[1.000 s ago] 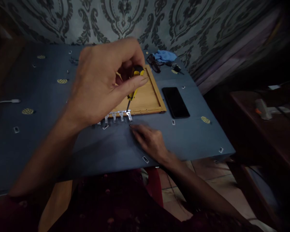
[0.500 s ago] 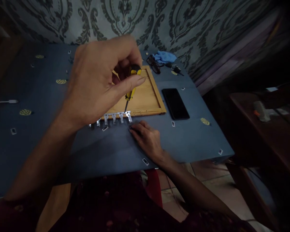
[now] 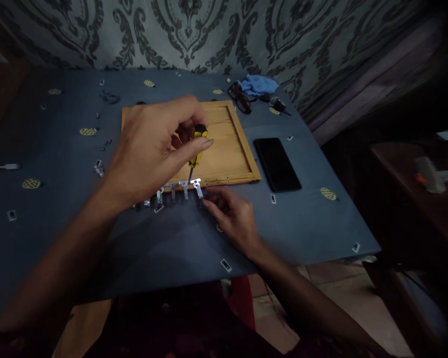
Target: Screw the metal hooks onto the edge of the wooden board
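Note:
My left hand (image 3: 153,144) is closed around a small yellow-and-black screwdriver (image 3: 197,149), held nearly upright. Its shaft points down at the front edge of a wooden frame with a recessed panel (image 3: 224,144), close to a row of several silver metal hooks. The tip meets the row near the rightmost metal hook (image 3: 197,188); the exact contact is too small to make out. Thumb and forefinger of my right hand (image 3: 236,216) close on the lower end of that rightmost hook. My left hand hides the frame's left part.
Right of the frame lies a black phone (image 3: 277,164). Behind it are sunglasses (image 3: 241,98), a blue cloth (image 3: 259,85) and keys (image 3: 278,103). Small screws (image 3: 106,144), loose metal pieces (image 3: 99,169) and a white cable (image 3: 7,167) lie to the left on the blue tablecloth (image 3: 164,248).
My left hand has come down with the screwdriver toward the hooks. My right thumb and forefinger have moved onto the end of the rightmost hook. The view has shifted slightly.

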`<state>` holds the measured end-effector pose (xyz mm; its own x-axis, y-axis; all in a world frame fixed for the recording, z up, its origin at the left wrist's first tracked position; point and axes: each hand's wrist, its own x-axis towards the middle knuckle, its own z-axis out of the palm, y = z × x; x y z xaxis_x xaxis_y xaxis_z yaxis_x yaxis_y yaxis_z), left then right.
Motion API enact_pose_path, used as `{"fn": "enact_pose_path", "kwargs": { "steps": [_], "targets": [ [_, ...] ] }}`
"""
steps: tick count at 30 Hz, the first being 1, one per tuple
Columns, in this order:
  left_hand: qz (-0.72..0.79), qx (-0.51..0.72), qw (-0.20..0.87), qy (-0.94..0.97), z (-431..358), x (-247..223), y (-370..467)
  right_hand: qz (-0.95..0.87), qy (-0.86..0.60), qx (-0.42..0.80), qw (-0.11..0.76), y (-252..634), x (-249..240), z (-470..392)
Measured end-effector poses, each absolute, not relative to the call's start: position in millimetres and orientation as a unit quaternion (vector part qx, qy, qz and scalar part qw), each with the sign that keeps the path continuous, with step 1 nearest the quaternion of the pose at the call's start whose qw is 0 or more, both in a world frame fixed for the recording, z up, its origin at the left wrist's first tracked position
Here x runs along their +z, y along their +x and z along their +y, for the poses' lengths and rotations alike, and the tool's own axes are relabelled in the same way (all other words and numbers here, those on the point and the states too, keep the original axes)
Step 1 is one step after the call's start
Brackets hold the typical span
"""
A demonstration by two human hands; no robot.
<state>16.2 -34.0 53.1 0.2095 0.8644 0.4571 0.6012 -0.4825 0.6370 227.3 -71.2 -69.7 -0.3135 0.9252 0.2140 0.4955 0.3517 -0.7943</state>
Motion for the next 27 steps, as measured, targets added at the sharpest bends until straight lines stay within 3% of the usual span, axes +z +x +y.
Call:
{"fn": "enact_pose_path", "kwargs": {
  "steps": [11,27],
  "targets": [
    [0.477,0.409,0.099,0.772,-29,48,15,-0.745,-0.456,0.353,0.335,221,-76,-64],
    [0.464,0.41,0.128,0.775,-28,41,21,-0.734,-0.442,0.363,0.365,217,-75,-64]
  ]
}}
